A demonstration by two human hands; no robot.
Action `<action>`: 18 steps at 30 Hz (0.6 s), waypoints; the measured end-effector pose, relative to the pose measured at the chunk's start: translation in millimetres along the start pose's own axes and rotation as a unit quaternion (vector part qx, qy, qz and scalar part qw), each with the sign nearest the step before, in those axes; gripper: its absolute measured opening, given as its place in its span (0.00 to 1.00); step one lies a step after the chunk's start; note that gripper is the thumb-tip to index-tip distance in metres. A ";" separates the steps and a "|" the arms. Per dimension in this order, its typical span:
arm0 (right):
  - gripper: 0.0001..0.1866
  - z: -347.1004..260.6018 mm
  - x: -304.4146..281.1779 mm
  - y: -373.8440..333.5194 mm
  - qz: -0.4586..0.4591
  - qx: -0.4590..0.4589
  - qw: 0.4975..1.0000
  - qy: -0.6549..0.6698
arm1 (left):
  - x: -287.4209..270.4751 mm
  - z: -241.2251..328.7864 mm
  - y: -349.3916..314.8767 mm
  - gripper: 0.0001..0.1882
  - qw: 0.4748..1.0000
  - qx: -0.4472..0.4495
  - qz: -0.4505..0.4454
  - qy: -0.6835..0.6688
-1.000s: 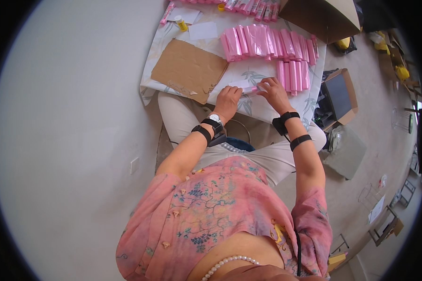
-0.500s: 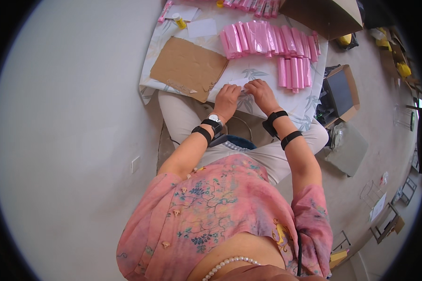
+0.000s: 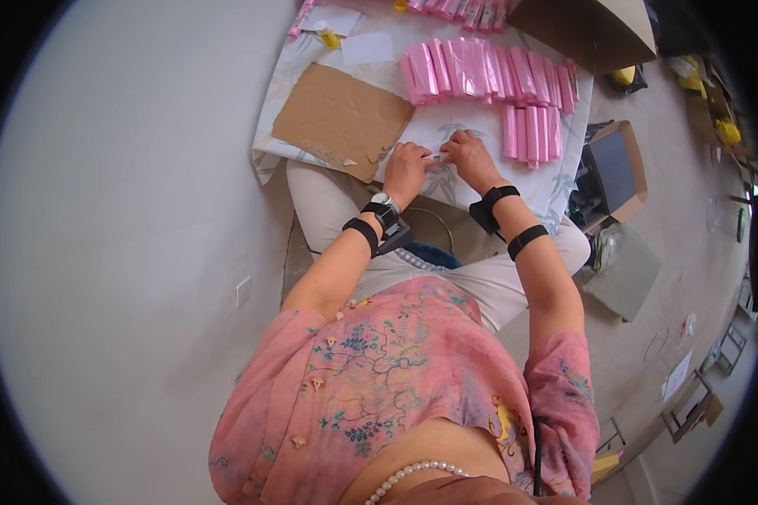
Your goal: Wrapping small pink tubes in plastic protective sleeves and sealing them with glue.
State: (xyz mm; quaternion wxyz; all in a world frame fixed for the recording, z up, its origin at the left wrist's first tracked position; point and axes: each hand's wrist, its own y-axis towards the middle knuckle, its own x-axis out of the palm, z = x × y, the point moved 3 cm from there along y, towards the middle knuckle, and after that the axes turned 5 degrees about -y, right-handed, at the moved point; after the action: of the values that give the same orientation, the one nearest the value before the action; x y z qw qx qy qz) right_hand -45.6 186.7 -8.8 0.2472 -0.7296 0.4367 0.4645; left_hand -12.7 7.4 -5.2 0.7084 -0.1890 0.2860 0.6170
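Over the table's near edge, my left hand (image 3: 406, 173) and my right hand (image 3: 472, 162) almost meet, fingers bent and pinching. Between the fingertips shows a small piece of white paper (image 3: 435, 154), mostly covered by the fingers; whether it is folded or rolled I cannot make out. Left of my left hand lies a flat sheet of brown cardboard (image 3: 343, 116) with torn edges. Rows of pink shiny wrapped packs (image 3: 467, 69) lie beyond my hands. A shorter group of pink packs (image 3: 531, 135) is to the right of my right hand.
A leaf-patterned white cloth (image 3: 564, 181) covers the table. At its far left are a yellow-and-white glue stick (image 3: 327, 35) and a white paper sheet (image 3: 368, 48). A large cardboard box (image 3: 594, 34) stands far right; an open carton (image 3: 619, 168) is on the floor.
Both hands shift slightly; the right hand's fingers have risen a little and the white paper between the hands shows less. The whole view has moved slightly.
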 end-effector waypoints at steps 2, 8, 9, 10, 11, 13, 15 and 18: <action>0.09 3.7 2.5 1.9 -0.018 0.010 1.000 -0.014 | 1.1 -0.1 1.9 0.07 1.000 -0.010 0.002 -0.007; 0.10 10.5 6.7 7.1 -0.054 0.007 0.999 -0.002 | -3.8 1.2 4.6 0.06 1.000 -0.021 -0.002 0.018; 0.10 8.9 5.7 8.8 -0.055 0.005 0.998 -0.001 | -6.1 1.5 5.0 0.06 1.000 -0.023 -0.004 0.020; 0.09 8.4 4.9 10.1 -0.069 0.014 0.998 -0.001 | -8.2 2.1 5.5 0.06 0.999 -0.025 -0.002 0.021; 0.09 7.3 4.8 10.9 -0.083 0.024 0.996 0.000 | -9.9 1.6 6.0 0.07 0.999 -0.045 -0.006 0.012; 0.09 10.2 5.0 10.1 -0.082 0.036 0.996 -0.001 | -11.6 3.1 9.5 0.08 0.998 -0.063 -0.009 0.002; 0.10 8.1 2.8 9.8 -0.083 0.048 0.995 0.000 | -13.4 3.7 10.9 0.09 0.998 -0.060 -0.032 -0.005; 0.10 1.6 -3.3 9.7 -0.086 0.077 0.993 -0.004 | -14.6 2.4 10.9 0.09 0.996 -0.081 -0.043 -0.007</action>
State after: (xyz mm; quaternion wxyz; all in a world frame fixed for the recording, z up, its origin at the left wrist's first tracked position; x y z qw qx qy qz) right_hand -55.4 184.5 -6.2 0.3433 -0.7413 0.4060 0.4097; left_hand -24.1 -0.5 6.9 0.7185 -0.2533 0.2219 0.6085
